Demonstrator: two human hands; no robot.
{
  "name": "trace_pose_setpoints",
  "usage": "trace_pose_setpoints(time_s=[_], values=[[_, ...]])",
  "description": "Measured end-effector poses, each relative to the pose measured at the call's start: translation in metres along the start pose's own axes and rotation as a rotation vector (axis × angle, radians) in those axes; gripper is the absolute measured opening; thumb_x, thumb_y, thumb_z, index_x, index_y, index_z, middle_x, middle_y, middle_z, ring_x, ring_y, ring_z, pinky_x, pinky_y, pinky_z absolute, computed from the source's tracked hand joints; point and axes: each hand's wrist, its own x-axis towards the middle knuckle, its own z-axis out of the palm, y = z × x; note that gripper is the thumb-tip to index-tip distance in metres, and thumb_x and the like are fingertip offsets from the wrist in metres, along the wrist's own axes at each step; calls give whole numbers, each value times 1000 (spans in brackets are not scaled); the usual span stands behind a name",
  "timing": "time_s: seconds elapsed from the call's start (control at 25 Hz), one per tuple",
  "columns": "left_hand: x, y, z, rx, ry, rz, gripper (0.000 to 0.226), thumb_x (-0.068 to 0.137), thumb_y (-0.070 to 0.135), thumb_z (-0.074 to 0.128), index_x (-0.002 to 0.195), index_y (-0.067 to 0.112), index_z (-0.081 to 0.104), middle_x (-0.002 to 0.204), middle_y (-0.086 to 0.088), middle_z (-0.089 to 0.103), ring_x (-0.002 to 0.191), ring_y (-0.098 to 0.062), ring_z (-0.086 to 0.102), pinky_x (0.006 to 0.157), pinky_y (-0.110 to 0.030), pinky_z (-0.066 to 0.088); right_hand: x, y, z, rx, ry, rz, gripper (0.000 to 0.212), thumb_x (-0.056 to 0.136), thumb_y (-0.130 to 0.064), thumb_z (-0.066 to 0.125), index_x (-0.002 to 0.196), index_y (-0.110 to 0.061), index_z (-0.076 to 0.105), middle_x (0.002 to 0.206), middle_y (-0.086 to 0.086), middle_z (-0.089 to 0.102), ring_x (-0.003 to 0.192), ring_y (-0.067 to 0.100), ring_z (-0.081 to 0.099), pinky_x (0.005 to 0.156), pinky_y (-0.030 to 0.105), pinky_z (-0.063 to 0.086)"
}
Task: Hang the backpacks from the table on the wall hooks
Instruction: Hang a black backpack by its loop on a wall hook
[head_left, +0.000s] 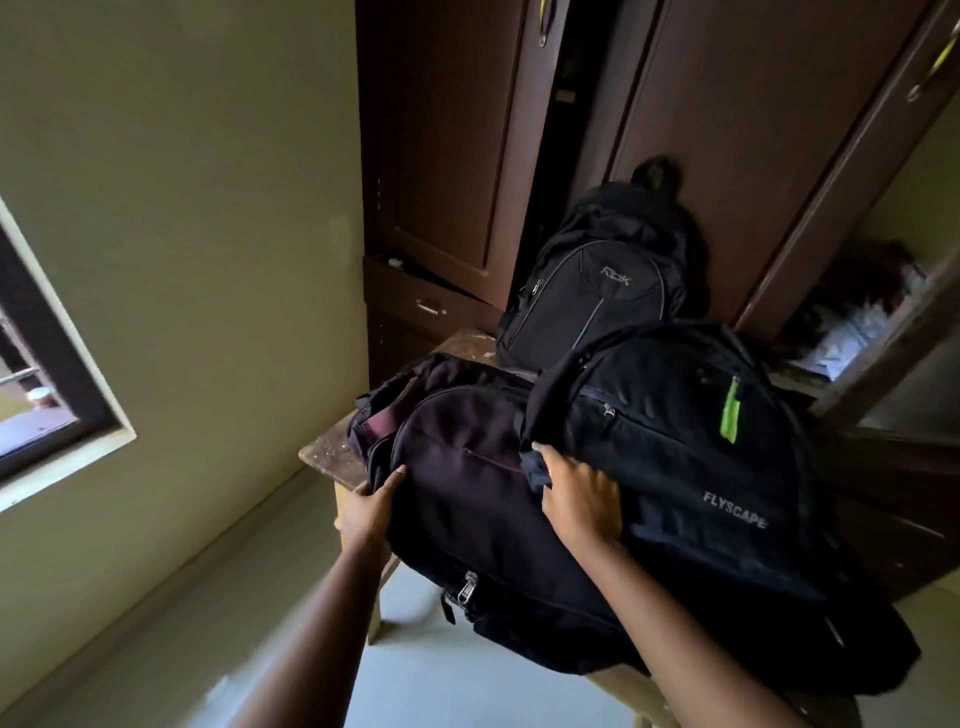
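The tabletop (330, 457) is small, and its bare left corner juts toward the wall (182, 208). The two nearer bags overhang its near edge. Open floor (441, 670) lies to the near left. On the far side the table stands just before a brown wardrobe (727, 130). At the right, an open wardrobe door (883, 353) angles in close beside the bags.

The wooden top is scuffed and speckled pale. A dark-framed window (47, 374) is set in the wall at the left.

Three backpacks sit on the tabletop. A dark purple backpack (467, 493) lies nearest, at the left. A black Flyscape backpack (685, 467) with a green zip tab touches its right side. A third black backpack (597, 296) stands behind them, upright against the wardrobe.

Two hands reach in. The left hand (371, 506) grips the purple backpack's left side, thumb on top. The right hand (584, 501) lies in the seam between the two nearer bags, its fingertips hidden in black fabric, so I cannot tell whether it grips.
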Motion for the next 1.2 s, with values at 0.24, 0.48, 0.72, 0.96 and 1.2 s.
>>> trace_pose_setpoints(time_s=[0.24,0.48,0.72,0.96,1.2], values=[[-75,-32,-42,-424,-264,-136,46,80,26,69,120,7,57,113,-13,67,90,-25,67,53,-28,57,-75,20,1,176,83,-214,55,82,-7,54,129,-35,52,131,-12,60,108,26,64,82,36,51],[-157,-81,-80,-438,-230,-188,69,55,31,85,117,9,64,112,-12,71,98,-26,70,69,-33,59,-159,13,0,279,133,-495,53,71,-4,61,115,-33,63,114,-10,71,89,27,71,72,36,56],[-248,-113,-142,-650,-74,-60,41,79,13,64,118,4,62,112,-16,67,94,-28,66,89,-38,53,-224,0,-1,402,101,-756,48,72,-11,66,114,-36,63,111,-15,71,90,17,72,70,30,59],[-316,-106,-256,-727,93,49,15,83,13,59,92,9,69,69,-5,76,59,-17,72,54,-25,59,-292,-71,-10,592,-58,-1065,44,74,-11,64,113,-33,65,111,-16,70,100,2,66,83,17,49],[-374,-150,-367,-781,340,-31,26,82,14,56,102,1,68,78,-15,74,59,-24,71,59,-28,58,-394,-200,10,723,-287,-1340,51,72,-6,57,117,-29,64,116,-12,69,104,6,66,87,24,53]])
